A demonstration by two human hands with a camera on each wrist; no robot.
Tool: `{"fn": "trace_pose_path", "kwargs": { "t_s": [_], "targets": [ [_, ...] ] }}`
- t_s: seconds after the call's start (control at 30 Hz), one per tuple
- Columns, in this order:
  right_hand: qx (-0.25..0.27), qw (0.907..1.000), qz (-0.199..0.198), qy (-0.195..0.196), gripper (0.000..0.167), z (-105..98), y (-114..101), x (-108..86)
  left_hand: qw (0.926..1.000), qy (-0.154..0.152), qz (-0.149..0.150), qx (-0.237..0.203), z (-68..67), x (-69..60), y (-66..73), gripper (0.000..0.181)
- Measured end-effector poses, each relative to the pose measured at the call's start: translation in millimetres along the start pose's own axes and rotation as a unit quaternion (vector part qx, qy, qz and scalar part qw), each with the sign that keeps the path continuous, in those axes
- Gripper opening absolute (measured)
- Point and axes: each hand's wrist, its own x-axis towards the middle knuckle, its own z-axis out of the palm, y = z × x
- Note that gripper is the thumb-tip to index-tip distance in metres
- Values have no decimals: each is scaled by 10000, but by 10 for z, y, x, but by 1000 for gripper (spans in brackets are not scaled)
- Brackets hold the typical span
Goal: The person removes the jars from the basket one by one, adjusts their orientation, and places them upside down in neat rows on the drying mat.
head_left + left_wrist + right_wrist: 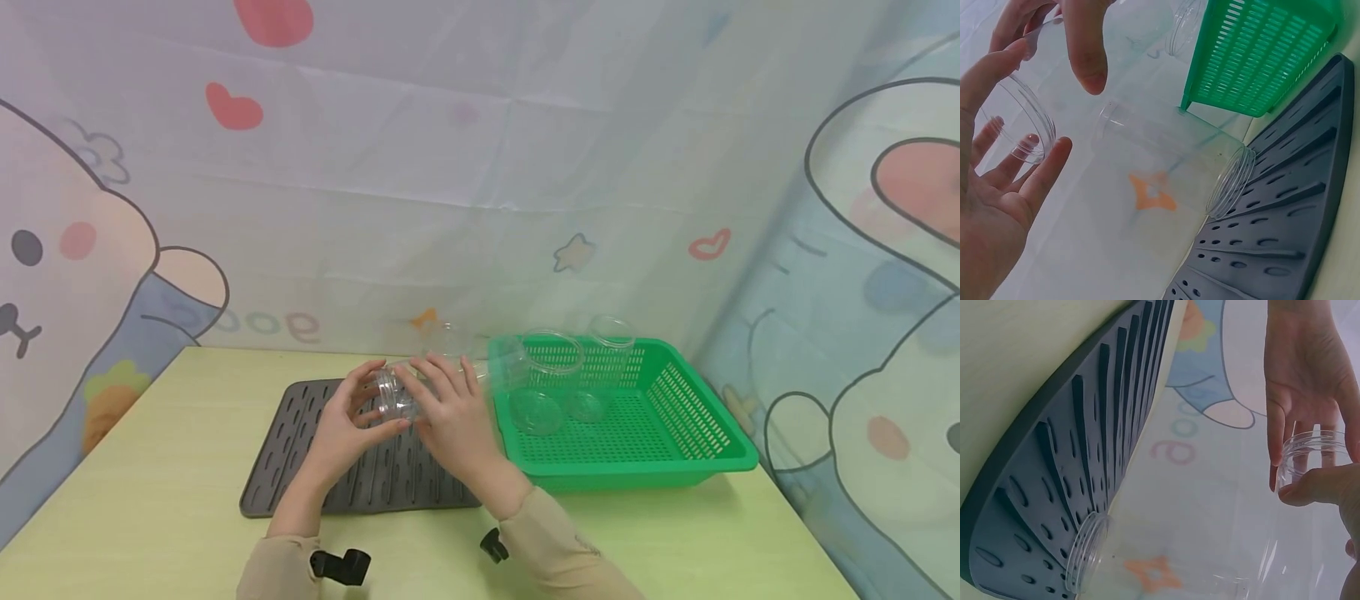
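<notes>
Both hands hold a clear plastic jar (396, 395) tipped on its side above the mat, its threaded mouth facing left. My left hand (341, 429) has its fingers and thumb spread around the mouth. From above, my right hand (459, 421) grips the jar near the neck; its thumb lies against the threaded neck (1313, 440) in the right wrist view. Behind the hands, a second clear jar (1172, 156) stands mouth down on the dark grey ribbed mat (300, 450). The held jar's far end reaches over the basket's left rim.
A green perforated basket (660, 475) stands to the right of the mat, with clear jars (536, 414) upright inside at its left side. Behind the pale yellow table (150, 467) hangs a printed curtain (420, 183).
</notes>
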Motion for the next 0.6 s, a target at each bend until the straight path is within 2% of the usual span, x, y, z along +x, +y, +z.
{"fn": "trace_pose_path", "kwargs": {
  "t_s": [0.3,0.53,0.6],
  "targets": [
    [248,9996,59,96,75,40,-30,-47,9998,-48,-3,-168,-24,-14,3,77],
    [609,9981,70,43,90,33,-21,-81,10000,37,59,-16,-57,-21,-3,78],
    [787,9969,72,41,100,21,-12,-82,9999,80,72,14,-78,-19,-6,77]
  ]
}}
